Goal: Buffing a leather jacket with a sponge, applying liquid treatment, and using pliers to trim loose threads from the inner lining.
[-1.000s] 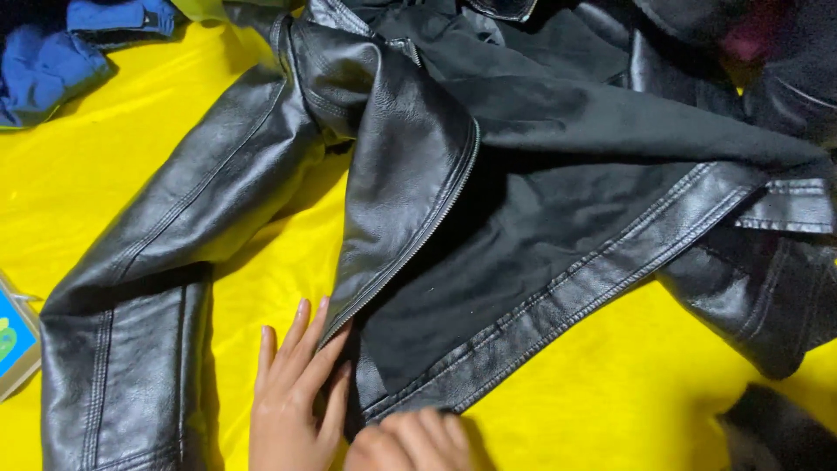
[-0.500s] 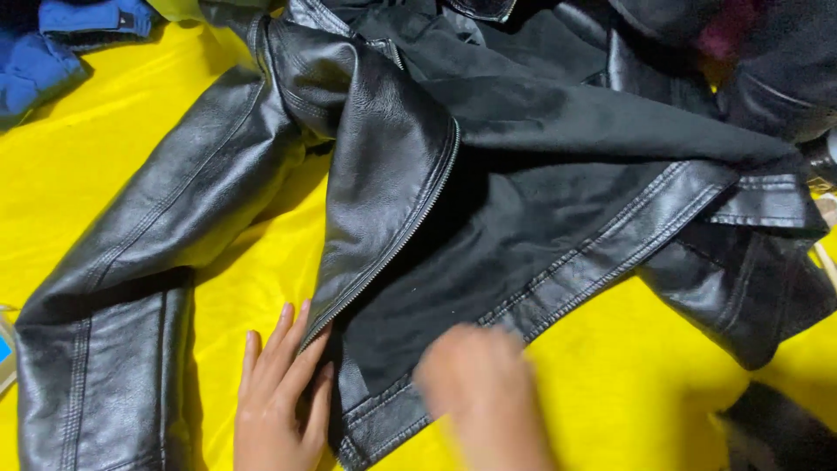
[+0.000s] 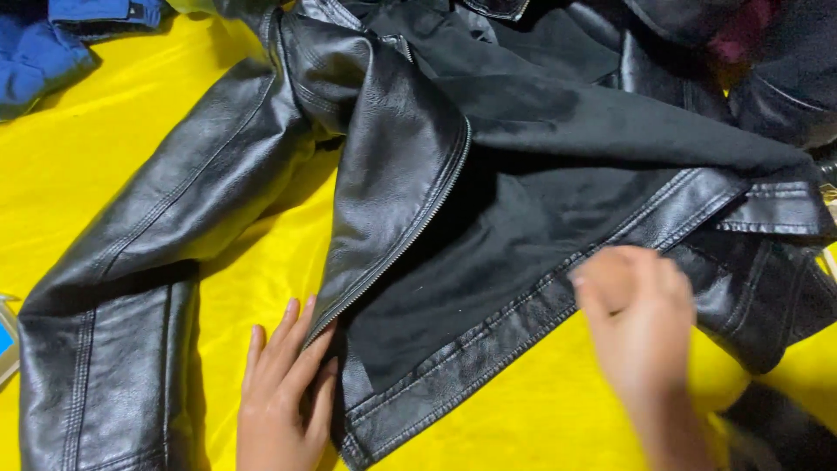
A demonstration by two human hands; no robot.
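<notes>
A black leather jacket (image 3: 401,174) lies spread open on a yellow sheet (image 3: 96,166), its dark lining facing up and one long sleeve (image 3: 131,288) stretched toward the lower left. My left hand (image 3: 283,397) rests flat with fingers apart on the sheet, its fingertips touching the zipper edge of the front flap. My right hand (image 3: 641,327) is blurred by motion and hovers over the jacket's bottom hem (image 3: 540,305), fingers loosely curled, holding nothing that I can see.
Blue clothing (image 3: 61,39) lies at the upper left corner. More dark garments (image 3: 767,61) are piled at the upper right. A dark item (image 3: 785,432) sits at the lower right edge. A pale blue object (image 3: 5,336) peeks in at the left edge.
My right hand has moved from beside my left hand rightward along the bottom hem. My left hand has stayed at the flap's zipper edge. The view has shifted slightly.
</notes>
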